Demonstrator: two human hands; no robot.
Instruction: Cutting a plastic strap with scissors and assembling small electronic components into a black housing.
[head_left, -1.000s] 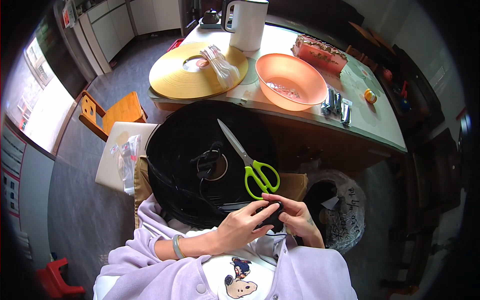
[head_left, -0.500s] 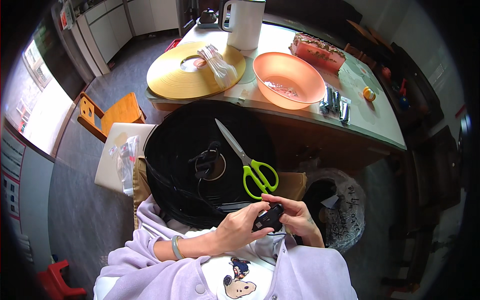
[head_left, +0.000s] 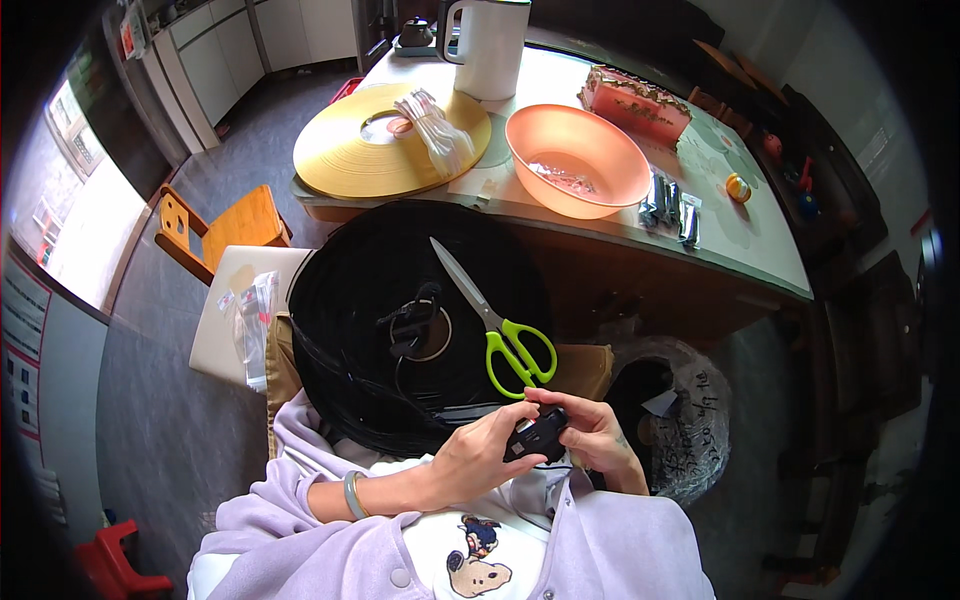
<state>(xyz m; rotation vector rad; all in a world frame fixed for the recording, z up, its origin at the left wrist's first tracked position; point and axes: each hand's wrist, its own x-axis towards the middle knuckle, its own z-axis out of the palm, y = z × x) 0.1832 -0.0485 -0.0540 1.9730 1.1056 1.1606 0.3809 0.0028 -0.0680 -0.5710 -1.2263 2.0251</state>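
A small black device with a smooth casing is held between my two hands, close to my chest. My left hand has its thumb and fingers closed round the device's left side. On the other side, my right hand grips it with bent fingers, its fingertips at the top edge. Part of the device is covered by my fingers. Just beyond my hands, scissors with lime-green handles lie with blades nearly together on a large coil of black strip. A black cord lies near the coil's core.
Cardboard shows under the coil. A stool bears clear bags. The table carries a yellow roll, an orange bowl, a white jug and small packets. A plastic-wrapped roll stands at right.
The device has tilted very slightly in my hands. Everything else stays where it was.
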